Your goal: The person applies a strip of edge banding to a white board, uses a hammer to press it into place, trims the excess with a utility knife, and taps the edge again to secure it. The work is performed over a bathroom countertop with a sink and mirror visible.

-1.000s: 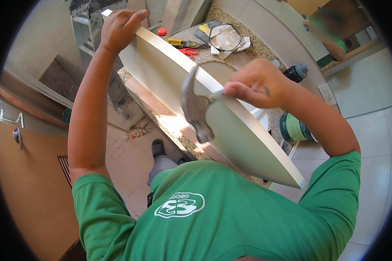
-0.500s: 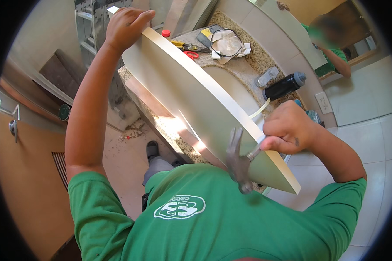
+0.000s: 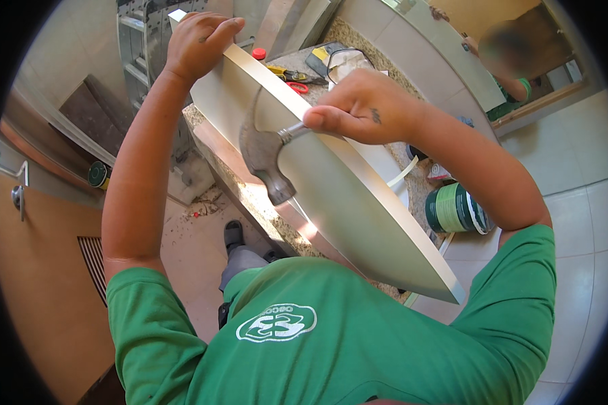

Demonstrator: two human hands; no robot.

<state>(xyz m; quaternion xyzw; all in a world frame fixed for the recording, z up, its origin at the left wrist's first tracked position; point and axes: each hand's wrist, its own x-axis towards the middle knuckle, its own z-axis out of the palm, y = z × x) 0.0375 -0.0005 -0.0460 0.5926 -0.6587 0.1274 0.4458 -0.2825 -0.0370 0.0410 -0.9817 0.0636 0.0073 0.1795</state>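
A long pale panel (image 3: 371,223) stands on its edge, slanting across the stone countertop in front of me. My left hand (image 3: 201,44) is closed over its far left end. In my right hand (image 3: 365,108) is a claw hammer (image 3: 263,152), gripped by the handle above the panel's upper edge. The hammer head hangs on my side of the panel, claw up and face down. I cannot tell if the fist touches the edge. A thin pale strip (image 3: 403,173) curls out beyond the panel's far side.
Behind the panel lie red-handled scissors (image 3: 297,88), yellow-and-black pliers (image 3: 287,73) and a red cap (image 3: 259,52). A green tub (image 3: 456,209) lies to the right. A ladder (image 3: 135,61) stands far left, a door (image 3: 47,270) nearer. A mirror (image 3: 530,61) hangs at the upper right.
My right hand has moved with the hammer up and left along the panel, from near its right end toward the middle. My left hand has stayed at the far left end.
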